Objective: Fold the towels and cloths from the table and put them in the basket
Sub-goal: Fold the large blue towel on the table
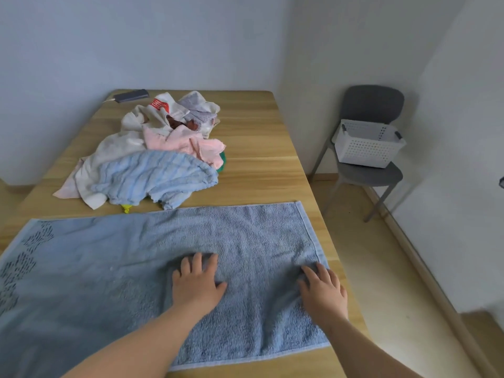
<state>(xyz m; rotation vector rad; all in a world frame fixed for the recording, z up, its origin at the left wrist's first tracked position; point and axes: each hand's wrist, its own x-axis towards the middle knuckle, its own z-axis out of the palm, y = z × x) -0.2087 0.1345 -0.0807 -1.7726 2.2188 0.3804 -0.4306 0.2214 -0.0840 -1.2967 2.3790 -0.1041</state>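
A large grey-blue towel [131, 271] lies spread flat across the near part of the wooden table [261, 159]. My left hand [197, 281] presses flat on the towel's middle with its fingers spread. My right hand [323, 291] rests flat on the towel near its right edge. Behind the towel lies a heap of cloths [152, 154]: a light blue striped one [152, 178], a pink one [188, 144], and cream and grey ones. A white perforated basket [366, 147] stands on a grey chair [373, 175] to the right of the table.
A dark phone-like device [132, 95] with a cable lies at the table's far left corner. Something small and yellow [126, 208] and something green [222, 162] peek from under the heap. Walls close in behind the table and beyond the chair.
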